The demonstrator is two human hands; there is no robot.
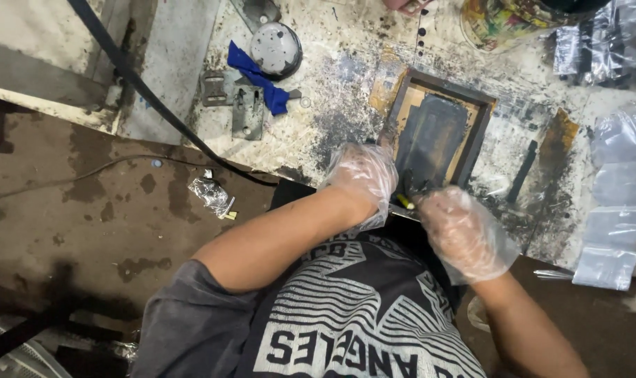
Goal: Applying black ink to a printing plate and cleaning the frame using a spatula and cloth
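Both my hands wear thin clear plastic gloves. My left hand (362,176) rests on the near left corner of a small wooden-framed printing screen (477,133) smeared with black ink, gripping its frame. My right hand (463,231) is closed beside it at the screen's near edge, around a small dark, ink-covered tool with a yellow part (406,201) showing between the two hands. What exactly the tool is stays hidden by ink and glove.
The ink-stained white worktable (332,91) carries a blue cloth (258,75), a round metal lid (276,47), metal hinges (246,110) and clear plastic bags (615,231) at the right. A black cable (143,87) crosses the table's left end. Crumpled plastic (212,192) lies on the stained floor.
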